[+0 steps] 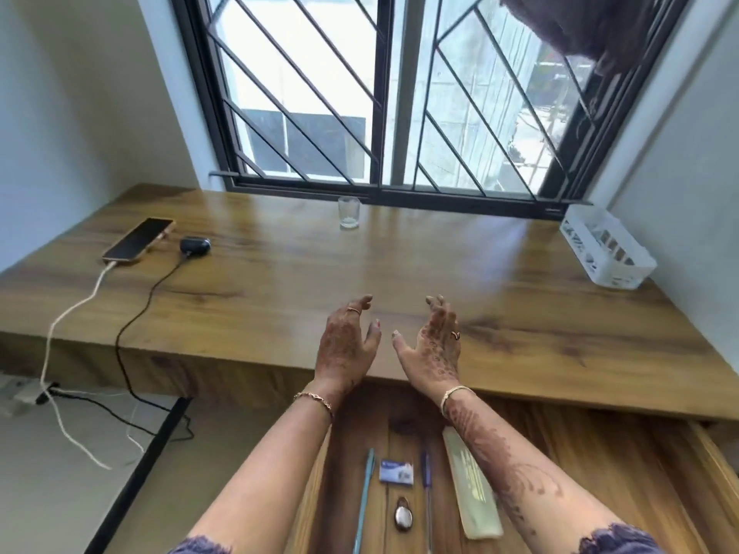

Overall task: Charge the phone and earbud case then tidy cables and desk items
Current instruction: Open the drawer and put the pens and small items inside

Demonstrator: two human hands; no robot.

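So, both hands are up over the near edge of the desk [280, 273] and neither one has anything in it. The left hand [347, 342] and right hand [434, 345] face each other, fingers loosely spread, palms turned inward with a gap between them — looks like a pause between steps rather than a reach.

Well off to the left of the left hand, toward the far corner, the phone [138, 239] lies flat with a white cable [72, 309] going into its near end. Just beside it sits the dark earbud case [194, 246], with a black cable [140, 309] running to it. Both leads trail over the desk edge down toward a power strip [28, 395] on the floor, so my guess is the charging part is done, though I can't tell if either plug is fully seated.

The cables are slack and loop loosely on the floor, which is probably the tidying that's left.

Below the wrists, nearer the person, an open drawer [560, 453] holds a teal pen [366, 501], a small blue-and-white box [396, 471], a blue pen [427, 485], a pale flat pouch [474, 485] and a small metal thing I can't identify — lined up neatly, so that bit seems sorted.

Beyond the hands by the window stands an empty glass [349, 211], and far off to the right a white basket [606, 251] sits against the wall.
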